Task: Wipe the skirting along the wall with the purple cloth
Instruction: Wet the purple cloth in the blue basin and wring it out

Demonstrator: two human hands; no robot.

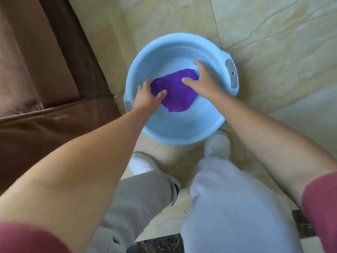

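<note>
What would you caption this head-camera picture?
Both hands, left and right, press a purple cloth into a light blue basin on the floor.

Both arms were extended forward and downward, bare to the elbow with dark red sleeves above. The left hand (148, 97) lay palm down, fingers curled and thumb spread. The right hand (204, 80) was likewise palm down, fingers splayed, thumb pointing inward toward the left.

Head camera looks steeply down, close over a blue basin (175, 132) on the floor (273, 42).
</note>
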